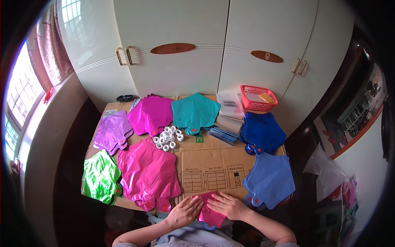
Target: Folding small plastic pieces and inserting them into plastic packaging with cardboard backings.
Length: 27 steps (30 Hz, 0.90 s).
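At the near edge of the cardboard, both hands press flat on a folded pink foil piece (210,208), which looks like a deflated foil balloon. My left hand (187,212) lies along its left side with the fingers stretched out. My right hand (228,206) rests on its right side, fingers extended and slightly spread. A small blue rounded bit (210,226) shows below the folded piece. Just left of my left hand lies a stack of larger, flat pink foil balloons (148,173) with rounded tabs. Light blue balloons (271,179) lie beyond my right hand.
On the cardboard (205,158) lie green (101,177), lilac (112,129), magenta (151,115), teal (195,111) and dark blue (263,131) foil stacks. White rings (166,138), bluish flat packets (223,135), clear bags (230,106) and a red basket (259,105) sit among them. Cabinets (173,24) stand behind.
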{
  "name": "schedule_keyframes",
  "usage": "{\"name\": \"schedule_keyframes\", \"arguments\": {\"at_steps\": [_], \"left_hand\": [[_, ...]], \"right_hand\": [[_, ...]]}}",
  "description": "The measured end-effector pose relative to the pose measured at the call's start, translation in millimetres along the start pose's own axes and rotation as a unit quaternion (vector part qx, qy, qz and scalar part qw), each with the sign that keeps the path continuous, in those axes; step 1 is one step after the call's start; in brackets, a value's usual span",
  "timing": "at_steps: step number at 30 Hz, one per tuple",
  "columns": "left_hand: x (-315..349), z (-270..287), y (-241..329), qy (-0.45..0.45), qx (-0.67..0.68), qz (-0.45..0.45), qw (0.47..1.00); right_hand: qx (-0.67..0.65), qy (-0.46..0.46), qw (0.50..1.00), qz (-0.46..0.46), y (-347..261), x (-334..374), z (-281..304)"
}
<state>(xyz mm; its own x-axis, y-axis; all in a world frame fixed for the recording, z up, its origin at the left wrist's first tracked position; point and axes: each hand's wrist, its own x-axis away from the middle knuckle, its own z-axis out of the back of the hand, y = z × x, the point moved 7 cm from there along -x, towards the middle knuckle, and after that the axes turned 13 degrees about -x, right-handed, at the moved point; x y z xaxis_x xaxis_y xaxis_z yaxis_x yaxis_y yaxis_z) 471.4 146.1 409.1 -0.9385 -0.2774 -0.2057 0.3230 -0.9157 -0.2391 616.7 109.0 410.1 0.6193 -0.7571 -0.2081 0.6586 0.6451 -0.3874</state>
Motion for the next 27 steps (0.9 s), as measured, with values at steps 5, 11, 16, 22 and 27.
{"name": "schedule_keyframes", "arguments": {"at_steps": [5,11,16,22,27], "left_hand": [[-4.9,20.5,-12.0,0.018,0.187,0.022,0.982],[-1.4,-17.5,-52.9,0.0,0.718,0.3,0.628],[2.8,-29.7,-67.8,-0.022,0.705,0.342,0.621],[-2.1,-29.1,-75.6,0.001,0.735,0.348,0.582],[-4.2,-33.0,-78.2,0.016,0.715,0.361,0.598]], "right_hand": [[-0.209,0.14,0.968,-0.017,0.4,-5.6,34.0],[-0.383,0.176,0.881,-0.215,23.9,-26.7,49.4],[-0.481,0.055,0.813,-0.324,45.1,-21.8,17.7],[-0.743,0.207,0.595,-0.224,51.3,-7.1,14.9],[-0.615,0.275,0.699,-0.24,55.2,-8.6,20.5]]}}
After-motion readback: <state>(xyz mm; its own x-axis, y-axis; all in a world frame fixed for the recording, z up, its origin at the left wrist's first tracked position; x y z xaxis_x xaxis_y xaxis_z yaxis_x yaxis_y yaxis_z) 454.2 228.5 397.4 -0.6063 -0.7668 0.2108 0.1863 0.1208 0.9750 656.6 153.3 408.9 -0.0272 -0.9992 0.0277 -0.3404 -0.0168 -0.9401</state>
